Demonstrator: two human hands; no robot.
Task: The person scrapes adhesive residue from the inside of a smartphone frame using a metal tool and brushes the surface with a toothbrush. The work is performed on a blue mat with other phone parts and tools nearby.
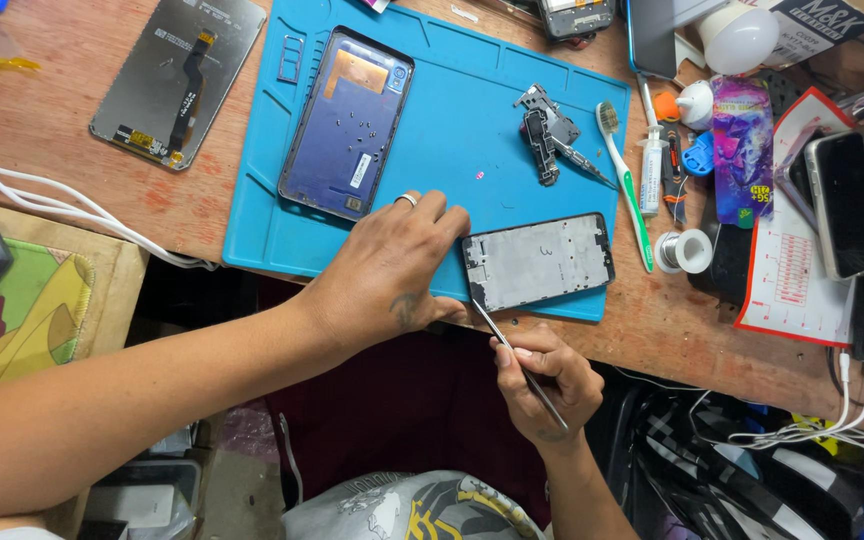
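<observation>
Currently lying with long axis left-to-right at the near edge of blue mat (452, 150): phone frame (537, 262), pinned at its left end by left hand (392, 275), nearer right hand (547, 385) clamped on tweezers (517, 362), tip at lower-left corner.

Both forearms bare, no sleeves in view. Left hand (392, 270): plain silver ring (407, 200) on one finger; small dark tattoo (405, 308) on the back of the hand near the thumb base. Right hand (547, 385): no rings seen; dark marking at the wrist, unclear. Nails short. Lap: garment (412, 508) in grey with black and yellow print.
</observation>
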